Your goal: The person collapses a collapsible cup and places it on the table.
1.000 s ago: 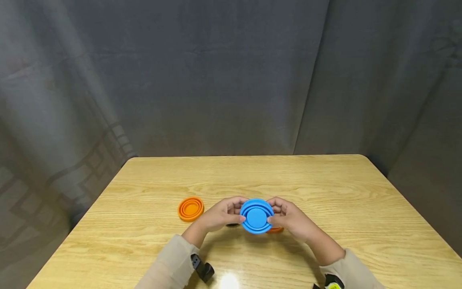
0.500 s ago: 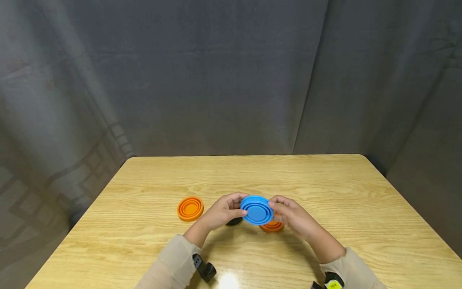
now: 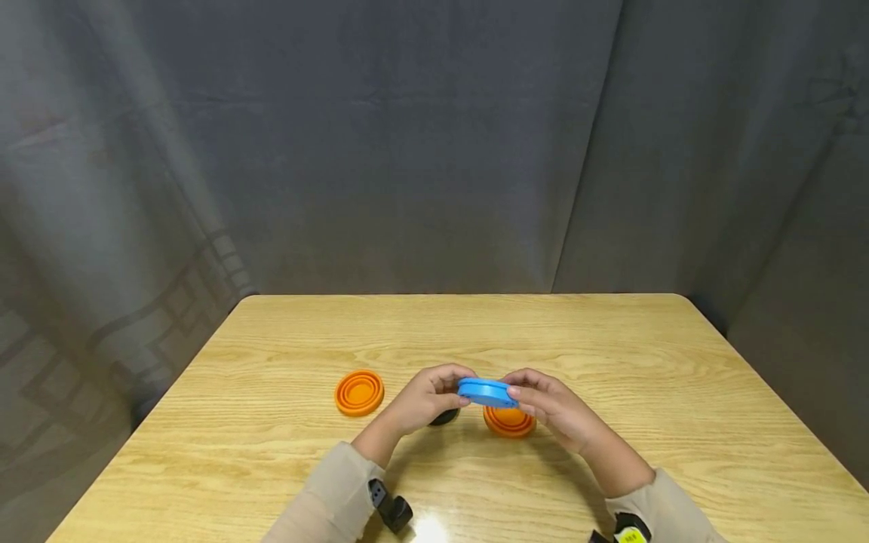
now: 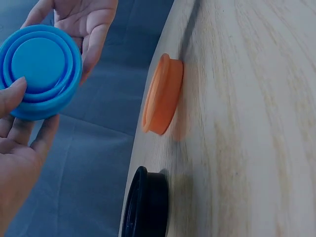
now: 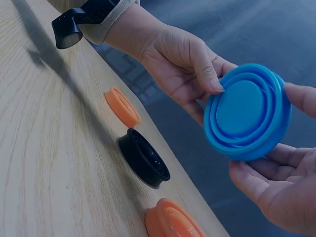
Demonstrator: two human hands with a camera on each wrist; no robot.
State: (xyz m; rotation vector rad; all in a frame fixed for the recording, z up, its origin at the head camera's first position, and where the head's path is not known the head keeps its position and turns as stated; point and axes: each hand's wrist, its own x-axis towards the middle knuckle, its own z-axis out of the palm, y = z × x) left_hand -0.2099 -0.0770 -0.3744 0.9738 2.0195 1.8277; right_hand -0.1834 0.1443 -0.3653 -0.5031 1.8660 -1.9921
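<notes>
A blue collapsible cup (image 3: 485,392), folded flat into a ringed disc, is held above the table between both hands. My left hand (image 3: 432,397) pinches its left edge, thumb on the near face and fingers behind. The right hand (image 3: 553,407) grips the opposite edge, its thumb at the rim. In the head view the cup is seen nearly edge-on. Its round centre and rings face the cameras in both wrist views, where the blue cup (image 5: 242,111) is tilted. Below it lie an orange collapsible cup (image 3: 509,424) and a black one (image 3: 444,417), partly covered by the left hand.
Another flattened orange cup (image 3: 358,392) lies on the wooden table (image 3: 611,332) left of the left hand. A grey curtain (image 3: 407,151) hangs behind the table's far edge. Each wrist wears a black strapped camera (image 3: 394,513).
The blue cup has tilted from showing its ringed face to nearly edge-on in the head view. Both hands keep hold of it, and more of the orange cup beneath now shows.
</notes>
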